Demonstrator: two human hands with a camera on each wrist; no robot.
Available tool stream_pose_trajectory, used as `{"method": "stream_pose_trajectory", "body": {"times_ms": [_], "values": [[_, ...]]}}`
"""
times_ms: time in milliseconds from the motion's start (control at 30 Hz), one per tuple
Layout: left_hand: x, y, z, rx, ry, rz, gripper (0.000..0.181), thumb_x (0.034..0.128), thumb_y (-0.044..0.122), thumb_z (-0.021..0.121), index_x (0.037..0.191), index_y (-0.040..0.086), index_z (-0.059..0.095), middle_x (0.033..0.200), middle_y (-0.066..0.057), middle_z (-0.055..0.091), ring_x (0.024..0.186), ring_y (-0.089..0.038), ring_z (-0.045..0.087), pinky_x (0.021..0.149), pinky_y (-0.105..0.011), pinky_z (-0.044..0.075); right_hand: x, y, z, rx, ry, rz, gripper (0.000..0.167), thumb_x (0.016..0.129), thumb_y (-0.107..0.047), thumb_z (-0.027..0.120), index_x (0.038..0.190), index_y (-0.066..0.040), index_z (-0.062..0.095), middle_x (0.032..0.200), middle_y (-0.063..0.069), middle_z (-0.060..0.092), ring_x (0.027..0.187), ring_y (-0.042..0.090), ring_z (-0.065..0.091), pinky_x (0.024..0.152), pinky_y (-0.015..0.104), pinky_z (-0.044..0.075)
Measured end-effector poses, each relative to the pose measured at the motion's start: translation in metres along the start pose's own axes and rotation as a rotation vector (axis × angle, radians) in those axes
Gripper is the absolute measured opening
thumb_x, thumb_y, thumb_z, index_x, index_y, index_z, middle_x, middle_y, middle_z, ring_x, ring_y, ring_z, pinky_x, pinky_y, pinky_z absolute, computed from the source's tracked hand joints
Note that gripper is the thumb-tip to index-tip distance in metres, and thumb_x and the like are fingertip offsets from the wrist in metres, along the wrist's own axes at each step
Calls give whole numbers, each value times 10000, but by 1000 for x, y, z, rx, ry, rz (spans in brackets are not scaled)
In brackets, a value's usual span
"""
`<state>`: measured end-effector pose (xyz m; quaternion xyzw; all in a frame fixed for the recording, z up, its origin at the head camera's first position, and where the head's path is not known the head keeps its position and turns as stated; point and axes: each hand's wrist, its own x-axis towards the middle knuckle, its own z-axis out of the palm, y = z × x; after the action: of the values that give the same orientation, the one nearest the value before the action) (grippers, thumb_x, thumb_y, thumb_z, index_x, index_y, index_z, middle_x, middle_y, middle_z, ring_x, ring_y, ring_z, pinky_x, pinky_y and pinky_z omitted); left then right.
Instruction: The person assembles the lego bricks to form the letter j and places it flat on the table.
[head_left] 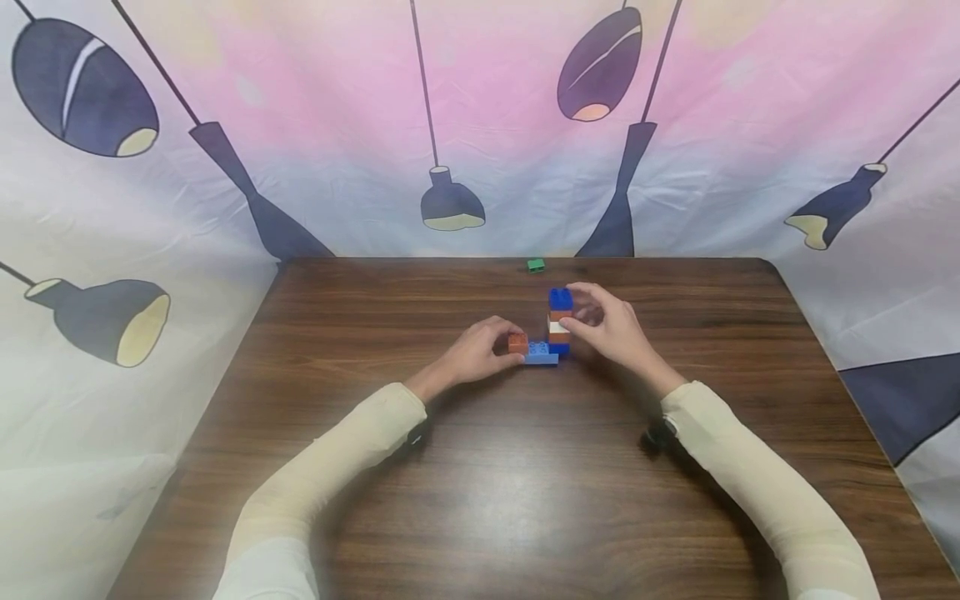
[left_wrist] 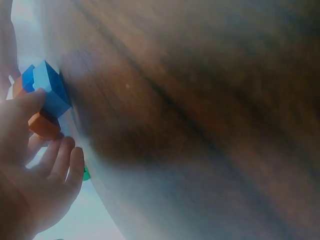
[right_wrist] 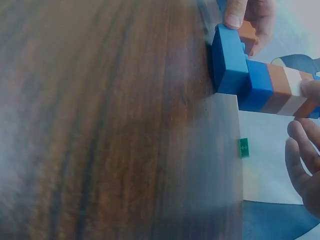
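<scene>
A light blue toy building brick lies on the table with an orange brick on its left end. My left hand pinches this pair, thumb against the blue side and fingers behind the orange one. Beside the pair's right end rises a tower of bricks, blue, orange, white, orange and blue from bottom to top. With its thumb on the white brick, my right hand holds the tower from the right. Whether tower and light blue brick are joined, I cannot tell.
Near the far edge of the brown wooden table sits a small green brick. A cloth printed with hanging lamps closes off the back and both sides.
</scene>
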<state>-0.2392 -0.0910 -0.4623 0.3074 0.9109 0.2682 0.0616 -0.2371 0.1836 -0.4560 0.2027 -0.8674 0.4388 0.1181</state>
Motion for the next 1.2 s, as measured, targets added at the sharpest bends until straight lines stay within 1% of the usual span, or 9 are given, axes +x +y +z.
{"method": "stream_pose_trajectory", "body": {"times_ms": [100, 200, 267, 333, 500, 733, 867, 1000, 1200], "values": [[0, -2, 0, 20, 8, 6, 497, 942, 400, 740, 1324, 95, 649, 1220, -46, 658, 1169, -193, 614, 1023, -388, 498, 2, 1, 1, 0, -1, -6, 533, 903, -265, 807, 1378, -145, 597, 1158, 89, 731, 894, 213, 715, 760, 430, 578], [0, -3, 0, 17, 8, 8, 526, 952, 406, 725, 1353, 79, 630, 1212, -57, 662, 1146, -200, 621, 1007, -394, 508, 5, 3, 1, -2, -6, -2, 522, 912, -279, 797, 1379, -154, 599, 1168, 94, 728, 902, 219, 713, 774, 437, 577], [1, -2, 1, 3, 9, 1, 542, 956, 400, 721, 1370, 69, 608, 1242, -70, 664, 1173, -215, 622, 1021, -404, 503, 6, 4, 2, -3, -6, 2, 516, 913, -276, 796, 1374, -148, 603, 1181, 101, 725, 905, 226, 714, 783, 439, 579], [1, -2, 1, -24, 15, -12, 544, 956, 388, 725, 1377, 72, 587, 1245, -74, 670, 1168, -222, 632, 1007, -405, 513, 8, 5, 2, -4, -7, 15, 508, 916, -279, 793, 1370, -146, 608, 1179, 99, 724, 907, 228, 712, 790, 441, 580], [2, -2, 2, -58, 34, -44, 482, 956, 381, 727, 1331, 119, 576, 1219, -46, 679, 1137, -209, 642, 968, -399, 533, 11, 5, 1, -6, -31, 67, 516, 926, -316, 779, 1383, -154, 603, 1136, 84, 725, 925, 227, 704, 797, 457, 575], [4, -3, 1, -32, 39, -35, 394, 977, 396, 691, 1279, 151, 621, 1234, -25, 695, 1152, -207, 643, 978, -408, 523, 16, 13, 1, -1, -78, 119, 562, 924, -374, 771, 1405, -152, 583, 1137, 102, 728, 987, 257, 702, 821, 484, 572], [4, -3, 0, -29, 33, -38, 399, 984, 394, 679, 1293, 148, 621, 1262, -26, 682, 1189, -203, 629, 1006, -405, 513, 20, 17, 1, 0, -105, 149, 596, 922, -416, 762, 1418, -146, 572, 1186, 121, 719, 1046, 284, 694, 870, 494, 570], [5, -3, 0, -18, 35, -41, 425, 991, 406, 666, 1313, 134, 617, 1295, -44, 659, 1229, -217, 609, 1026, -423, 503, 23, 20, 1, 2, -140, 179, 643, 932, -445, 741, 1452, -124, 542, 1275, 157, 690, 1100, 321, 676, 914, 509, 554], [7, -3, 0, -22, 35, -62, 446, 989, 435, 656, 1318, 136, 623, 1310, -44, 661, 1256, -221, 600, 1048, -432, 489, 27, 21, 3, 9, -181, 254, 694, 929, -470, 734, 1492, -131, 511, 1352, 148, 660, 1110, 316, 664, 843, 484, 573]]}}
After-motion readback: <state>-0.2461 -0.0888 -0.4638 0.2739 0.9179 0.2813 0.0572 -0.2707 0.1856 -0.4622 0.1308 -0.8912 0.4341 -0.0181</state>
